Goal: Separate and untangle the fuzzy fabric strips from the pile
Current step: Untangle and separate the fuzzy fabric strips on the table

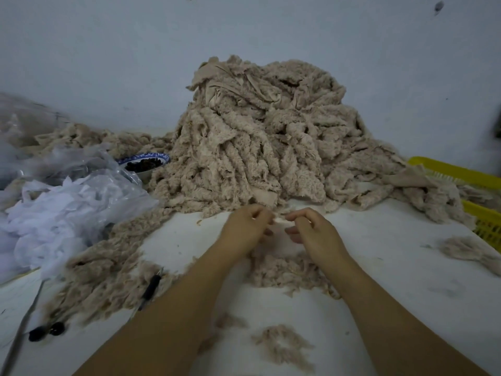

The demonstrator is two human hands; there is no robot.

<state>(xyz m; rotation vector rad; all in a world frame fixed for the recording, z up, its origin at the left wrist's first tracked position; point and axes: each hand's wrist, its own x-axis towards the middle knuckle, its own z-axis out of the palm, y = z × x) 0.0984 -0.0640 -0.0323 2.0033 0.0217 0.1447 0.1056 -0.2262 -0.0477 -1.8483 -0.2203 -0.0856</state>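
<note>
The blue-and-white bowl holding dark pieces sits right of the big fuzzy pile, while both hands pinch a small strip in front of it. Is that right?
Not quite: the head view shows the bowl left of the pile, not right. The left hand and right hand do pinch a small strip in front of it.

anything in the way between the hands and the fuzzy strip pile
Nothing visible does. The left hand and right hand pinch a pale strip between them, right at the front edge of the pile.
</note>
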